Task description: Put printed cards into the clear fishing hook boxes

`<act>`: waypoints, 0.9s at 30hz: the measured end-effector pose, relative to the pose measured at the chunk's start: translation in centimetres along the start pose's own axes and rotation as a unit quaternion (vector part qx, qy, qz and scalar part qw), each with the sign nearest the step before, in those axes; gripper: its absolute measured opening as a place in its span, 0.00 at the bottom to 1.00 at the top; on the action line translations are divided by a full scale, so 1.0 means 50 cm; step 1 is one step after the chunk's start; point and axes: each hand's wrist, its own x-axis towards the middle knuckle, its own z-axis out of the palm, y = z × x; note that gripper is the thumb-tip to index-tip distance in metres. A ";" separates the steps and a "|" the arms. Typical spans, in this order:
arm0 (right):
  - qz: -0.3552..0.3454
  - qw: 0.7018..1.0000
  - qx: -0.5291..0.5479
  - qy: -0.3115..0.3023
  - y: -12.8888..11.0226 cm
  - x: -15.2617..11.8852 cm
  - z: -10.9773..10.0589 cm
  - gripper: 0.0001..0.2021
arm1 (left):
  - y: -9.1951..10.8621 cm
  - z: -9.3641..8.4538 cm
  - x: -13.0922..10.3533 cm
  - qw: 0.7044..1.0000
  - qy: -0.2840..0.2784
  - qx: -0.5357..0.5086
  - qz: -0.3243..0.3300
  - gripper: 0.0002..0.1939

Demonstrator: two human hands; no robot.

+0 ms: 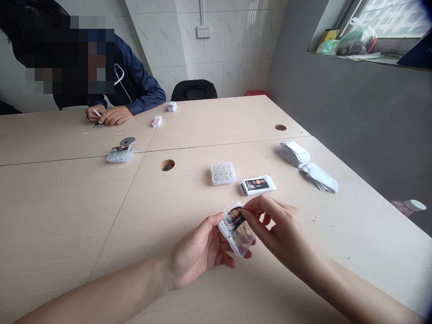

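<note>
My left hand holds a small clear plastic box from its left side and underneath, tilted above the table. Gold-coloured metal pieces show inside the box. A black label with a red and orange emblem lies over its upper part. My right hand pinches the label's upper right edge between thumb and forefinger. Just beyond my hands are a similar clear box of metal pieces and a stack of label sheets, the top one printed black in the middle.
White paper slips lie in fanned piles at the right. More boxes sit at the left near a round metal disc. Across the table, a person's hands hold something small. Two small white stacks stand nearby.
</note>
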 end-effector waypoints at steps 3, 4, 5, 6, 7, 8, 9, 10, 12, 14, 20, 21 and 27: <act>0.002 1.000 0.001 0.001 0.001 -0.001 0.001 0.06 | 0.000 0.000 -0.001 1.000 0.000 -0.001 -0.001 0.27; 0.003 1.000 0.001 -0.001 0.001 -0.001 0.001 0.06 | 0.000 0.000 -0.001 1.000 0.000 0.000 -0.001 0.27; 0.004 1.000 0.001 -0.002 0.001 -0.001 0.002 0.06 | 0.000 0.000 -0.002 1.000 0.001 0.000 -0.001 0.27; 0.004 1.000 0.001 -0.004 0.001 -0.001 0.002 0.06 | 0.000 0.000 -0.002 1.000 0.000 0.001 -0.001 0.27; 0.004 1.000 0.000 -0.004 0.001 -0.001 0.002 0.06 | 0.000 0.000 -0.002 1.000 0.001 0.001 -0.001 0.27; 0.004 1.000 -0.001 -0.003 0.001 -0.001 0.001 0.06 | -0.001 0.001 -0.002 1.000 0.000 0.001 0.000 0.27; 0.005 1.000 -0.002 -0.003 0.000 -0.002 0.001 0.06 | -0.001 0.001 -0.002 1.000 0.000 0.001 0.000 0.27; 0.006 1.000 -0.002 -0.002 0.000 -0.002 0.001 0.06 | -0.001 0.001 -0.002 1.000 0.000 0.002 0.000 0.27; 0.008 1.000 -0.002 -0.002 0.000 -0.002 0.000 0.06 | -0.001 0.001 -0.001 1.000 0.000 0.003 0.000 0.27; 0.009 1.000 -0.002 -0.005 0.001 -0.001 0.000 0.06 | -0.001 0.001 -0.001 1.000 0.000 0.005 -0.001 0.27; 0.006 1.000 0.006 -0.006 0.003 -0.002 0.000 0.06 | 0.000 0.000 0.001 1.000 -0.001 0.006 -0.001 0.27; 0.005 1.000 0.008 -0.007 0.003 -0.002 0.000 0.07 | 0.000 0.000 0.001 1.000 -0.001 0.006 -0.002 0.27; 0.004 1.000 0.022 -0.018 0.001 -0.001 -0.001 0.08 | 0.001 0.001 0.001 1.000 0.001 0.004 -0.005 0.27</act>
